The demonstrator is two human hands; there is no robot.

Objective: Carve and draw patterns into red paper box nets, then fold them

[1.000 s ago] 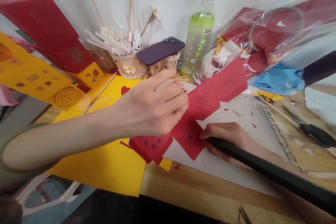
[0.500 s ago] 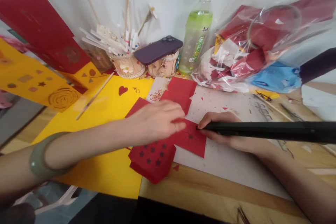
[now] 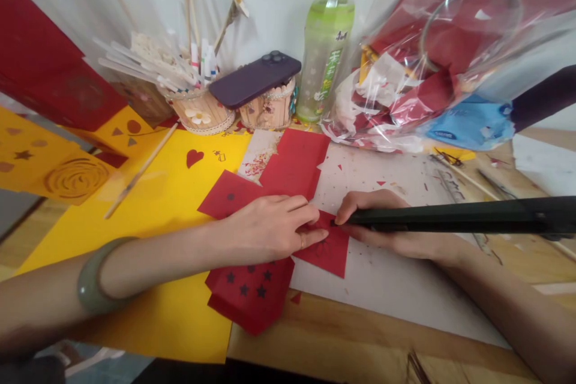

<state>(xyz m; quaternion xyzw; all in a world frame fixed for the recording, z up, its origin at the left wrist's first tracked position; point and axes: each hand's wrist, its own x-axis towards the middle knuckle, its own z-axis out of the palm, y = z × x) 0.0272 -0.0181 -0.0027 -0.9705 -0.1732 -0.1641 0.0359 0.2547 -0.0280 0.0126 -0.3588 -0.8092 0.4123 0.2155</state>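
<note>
A cross-shaped red card cutout (image 3: 297,159) lies across yellow card and pale board. Dark stars mark its near flap, and dark lines show on its right flap beside my fingers. My left hand (image 3: 265,228) rests over the cutout's middle, fingers slightly bent and apart, fingertips on the right flap; nothing shows in its grip. My right hand (image 3: 405,245) is closed around the narrow end of a long black pen-like tool (image 3: 459,216). The tool's tip is by the right flap's upper edge; whether it touches the card, I cannot tell. Its other end runs out at the right.
Yellow card (image 3: 180,312) carries a red paper heart (image 3: 195,159) and a thin stick (image 3: 141,171). Behind stand a pen holder (image 3: 202,111), a phone (image 3: 256,80) resting on another holder, a green drink bottle (image 3: 327,51) and a clear bag of scraps (image 3: 405,90).
The whole view has shifted, so the table things sit further left. My left hand's fingers have come lower onto the right flap, closer to the tool's tip. My right hand keeps its hold.
</note>
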